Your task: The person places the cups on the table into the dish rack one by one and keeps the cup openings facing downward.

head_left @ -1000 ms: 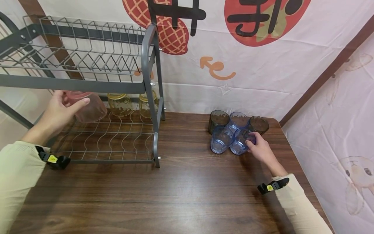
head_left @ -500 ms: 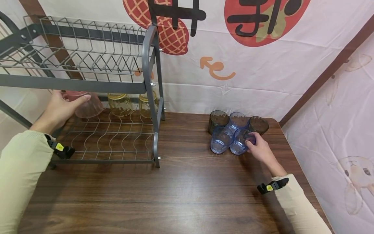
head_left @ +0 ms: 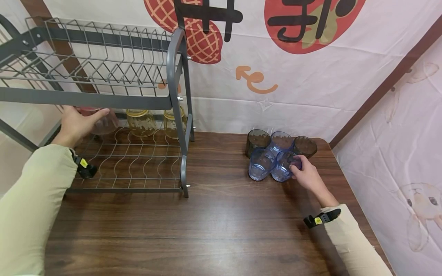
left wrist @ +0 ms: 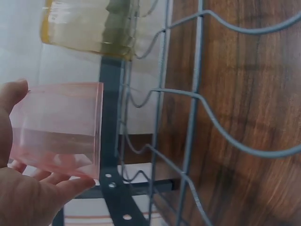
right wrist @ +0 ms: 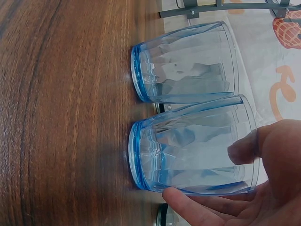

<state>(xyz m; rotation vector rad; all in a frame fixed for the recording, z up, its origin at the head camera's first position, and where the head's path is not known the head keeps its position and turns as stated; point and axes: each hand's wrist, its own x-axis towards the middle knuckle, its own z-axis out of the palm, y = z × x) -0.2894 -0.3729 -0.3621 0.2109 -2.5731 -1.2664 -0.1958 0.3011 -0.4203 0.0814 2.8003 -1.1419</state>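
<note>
My left hand [head_left: 74,124] grips a pink see-through glass [head_left: 107,125] under the upper tier of the grey dish rack [head_left: 131,101]. In the left wrist view that pink glass [left wrist: 61,113] is upside down, its rim apart from the wire shelf [left wrist: 193,117]. Two yellow glasses [head_left: 141,124] stand upside down to its right on the lower shelf. At the table's right, my right hand [head_left: 307,174] holds a blue glass [head_left: 281,170] near its rim, thumb on one side and fingers on the other. That blue glass [right wrist: 188,150] stands upright on the wood.
Beside the held blue glass stand two more blue glasses [head_left: 260,166] and two dark glasses [head_left: 258,142], grouped close together. The rack's right leg [head_left: 184,172] rises from the wooden table [head_left: 214,218]. A printed cloth [head_left: 224,115] hangs behind.
My left hand has moved the pink glass deeper into the rack, toward the back, and the left sleeve has come forward and right. The right hand and its blue glass have stayed put.
</note>
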